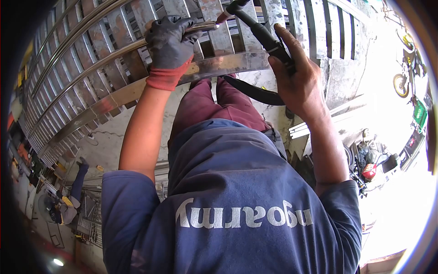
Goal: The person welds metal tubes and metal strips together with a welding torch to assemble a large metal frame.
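Note:
My left hand (171, 43), in a dark grey glove with a red cuff, is closed around a thin shiny metal tube (205, 27). The tube's cut end sticks out to the right of the fingers. My bare right hand (296, 75) grips the black handle of a welding torch (262, 34), index finger stretched along it. The torch's pinkish nozzle (224, 17) points down-left, right by the tube's end. A black cable sleeve (255, 92) hangs from the handle in a curve. Both hands are over a slatted metal table (123, 91).
Long metal tubes (77, 36) run along the table's left part. White bars (326, 116) lie low on the right. Another person (70, 205) is at the far lower left, near metal frames (91, 219). Motorbike parts (372, 169) and bicycles (404, 84) stand at right.

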